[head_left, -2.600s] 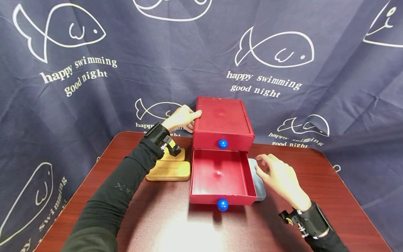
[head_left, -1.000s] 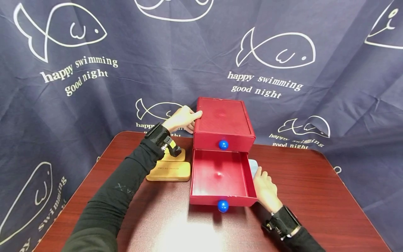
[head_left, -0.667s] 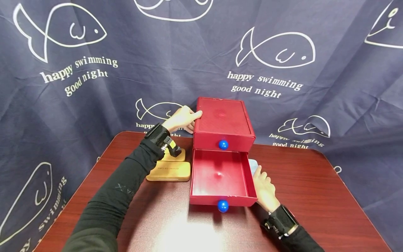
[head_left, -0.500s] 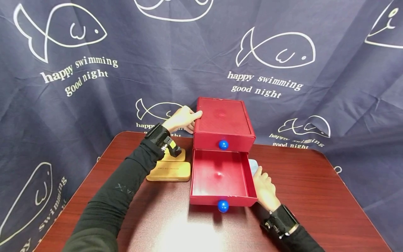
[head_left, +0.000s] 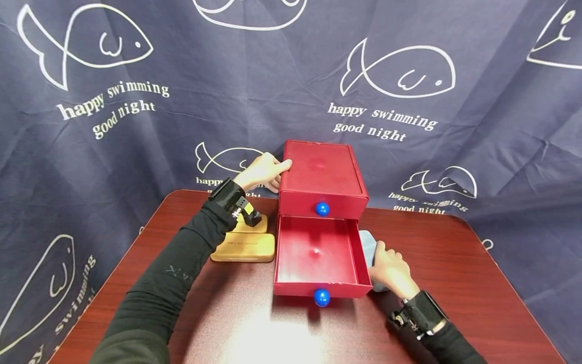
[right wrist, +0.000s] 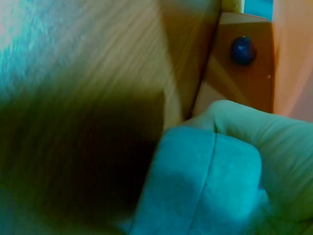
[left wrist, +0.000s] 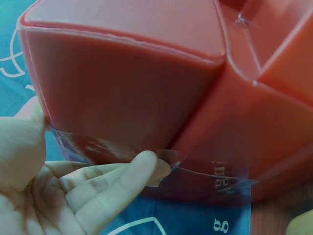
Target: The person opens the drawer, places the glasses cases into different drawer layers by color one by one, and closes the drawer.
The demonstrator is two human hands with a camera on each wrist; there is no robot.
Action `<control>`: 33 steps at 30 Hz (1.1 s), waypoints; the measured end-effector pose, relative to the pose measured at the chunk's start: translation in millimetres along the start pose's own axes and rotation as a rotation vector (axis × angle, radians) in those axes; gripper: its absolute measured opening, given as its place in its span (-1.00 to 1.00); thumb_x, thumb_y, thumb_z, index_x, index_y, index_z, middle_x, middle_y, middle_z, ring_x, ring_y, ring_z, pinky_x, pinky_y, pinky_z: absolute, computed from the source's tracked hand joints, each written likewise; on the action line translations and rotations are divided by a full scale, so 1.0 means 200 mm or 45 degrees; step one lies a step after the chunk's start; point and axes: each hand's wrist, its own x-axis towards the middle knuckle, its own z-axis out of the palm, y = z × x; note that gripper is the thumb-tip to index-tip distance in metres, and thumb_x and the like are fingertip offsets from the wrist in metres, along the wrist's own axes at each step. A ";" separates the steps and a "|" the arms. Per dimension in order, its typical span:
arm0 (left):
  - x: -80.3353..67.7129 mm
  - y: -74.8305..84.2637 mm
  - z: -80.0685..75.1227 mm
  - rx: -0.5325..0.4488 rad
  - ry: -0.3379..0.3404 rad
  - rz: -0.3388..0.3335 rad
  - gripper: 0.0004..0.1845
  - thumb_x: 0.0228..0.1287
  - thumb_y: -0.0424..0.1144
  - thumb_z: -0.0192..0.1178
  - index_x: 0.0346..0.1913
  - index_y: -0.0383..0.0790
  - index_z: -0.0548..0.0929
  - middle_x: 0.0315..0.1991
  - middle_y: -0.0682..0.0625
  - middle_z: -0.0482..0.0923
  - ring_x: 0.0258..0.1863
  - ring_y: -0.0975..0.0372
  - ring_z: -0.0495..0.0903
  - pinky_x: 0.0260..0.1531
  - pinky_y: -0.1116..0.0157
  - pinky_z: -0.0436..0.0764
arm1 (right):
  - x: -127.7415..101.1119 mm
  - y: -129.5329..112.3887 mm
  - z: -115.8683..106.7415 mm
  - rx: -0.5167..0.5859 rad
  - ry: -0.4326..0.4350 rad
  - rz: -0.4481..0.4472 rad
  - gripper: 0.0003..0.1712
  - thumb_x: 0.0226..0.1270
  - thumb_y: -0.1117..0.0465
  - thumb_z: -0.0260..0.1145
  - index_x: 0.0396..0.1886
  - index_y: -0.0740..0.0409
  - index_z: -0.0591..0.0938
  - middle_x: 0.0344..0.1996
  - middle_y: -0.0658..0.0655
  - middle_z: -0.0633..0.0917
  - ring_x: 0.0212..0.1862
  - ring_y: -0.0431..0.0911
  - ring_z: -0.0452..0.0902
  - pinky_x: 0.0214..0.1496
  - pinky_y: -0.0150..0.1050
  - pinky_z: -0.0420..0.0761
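Observation:
A red two-drawer unit (head_left: 320, 169) stands on the table, its upper drawer closed and its empty lower drawer (head_left: 316, 253) pulled out. My left hand (head_left: 260, 172) rests against the unit's left side, thumb on the top edge. The left wrist view shows the fairly straight fingers (left wrist: 115, 188) touching the side wall. Right of the lower drawer, my right hand (head_left: 392, 269) grips a light blue glasses case (head_left: 367, 246). Its rounded end and lid seam show up close in the right wrist view, where the hand (right wrist: 274, 147) partly hides the case (right wrist: 190, 181).
Two yellow glasses cases lie left of the unit: the front one (head_left: 243, 246) in plain sight, the rear one (head_left: 254, 224) partly behind the left wrist camera. Blue ball knobs (head_left: 322, 297) stick out from the drawer fronts. A dark blue curtain (head_left: 291, 76) hangs behind the table.
My right hand has come down from above onto the light blue case and taken hold of it, then shifted slightly right. The left hand and the drawer unit have stayed put.

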 end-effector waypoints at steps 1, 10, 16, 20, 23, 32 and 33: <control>0.00 0.00 0.00 0.001 0.001 0.001 -0.51 0.51 -0.05 0.11 -0.09 -0.55 0.66 -0.38 -0.31 0.76 -0.57 0.18 0.76 -0.18 -0.02 0.78 | 0.00 0.00 -0.01 -0.002 -0.011 -0.008 -0.03 -0.05 -0.21 0.50 0.12 0.41 0.35 -0.15 0.49 0.62 -0.09 0.36 0.55 -0.18 0.26 0.64; -0.01 0.01 0.00 0.015 0.003 -0.005 -0.52 0.51 -0.05 0.11 -0.09 -0.54 0.65 -0.39 -0.29 0.76 -0.58 0.19 0.76 -0.15 -0.04 0.77 | 0.02 0.05 -0.07 -0.021 -0.079 -0.077 0.16 -0.12 -0.29 0.55 0.30 0.37 0.34 -0.13 0.37 0.70 -0.17 0.25 0.65 -0.22 0.13 0.68; 0.00 0.01 0.00 0.021 0.007 -0.006 -0.52 0.52 -0.05 0.10 -0.10 -0.54 0.65 -0.35 -0.32 0.76 -0.56 0.18 0.77 -0.14 -0.04 0.77 | 0.02 0.05 -0.10 -0.034 -0.111 -0.112 0.19 -0.06 -0.26 0.55 0.38 0.41 0.28 -0.07 0.42 0.68 -0.14 0.22 0.67 -0.16 0.16 0.70; 0.00 0.00 0.00 0.010 0.004 -0.005 -0.52 0.52 -0.05 0.10 -0.09 -0.54 0.65 -0.31 -0.36 0.75 -0.58 0.19 0.76 -0.16 -0.03 0.78 | 0.03 0.04 -0.11 -0.074 -0.147 -0.085 0.20 -0.07 -0.28 0.54 0.38 0.38 0.27 -0.07 0.42 0.67 -0.14 0.23 0.67 -0.19 0.16 0.70; 0.00 0.00 0.00 0.009 0.004 -0.004 -0.51 0.53 -0.04 0.10 -0.08 -0.54 0.65 -0.32 -0.34 0.76 -0.58 0.20 0.76 -0.18 0.00 0.78 | 0.04 0.03 -0.13 -0.092 -0.178 -0.070 0.23 -0.08 -0.24 0.56 0.41 0.39 0.24 -0.04 0.44 0.66 -0.10 0.25 0.67 -0.17 0.19 0.70; 0.00 0.01 0.00 0.012 0.007 -0.010 -0.52 0.53 -0.04 0.10 -0.12 -0.52 0.64 -0.39 -0.29 0.75 -0.58 0.19 0.76 -0.19 0.00 0.79 | 0.06 0.02 -0.17 -0.126 -0.213 0.022 0.03 -0.16 -0.10 0.64 0.15 0.43 0.36 -0.17 0.34 0.66 -0.20 0.17 0.61 -0.19 0.11 0.69; -0.01 0.01 0.00 0.016 0.006 -0.010 -0.52 0.53 -0.04 0.10 -0.11 -0.52 0.64 -0.39 -0.29 0.76 -0.58 0.19 0.76 -0.20 0.01 0.79 | 0.06 0.03 -0.17 -0.122 -0.210 0.027 0.03 -0.16 -0.10 0.64 0.16 0.43 0.37 -0.16 0.35 0.65 -0.19 0.17 0.61 -0.18 0.11 0.69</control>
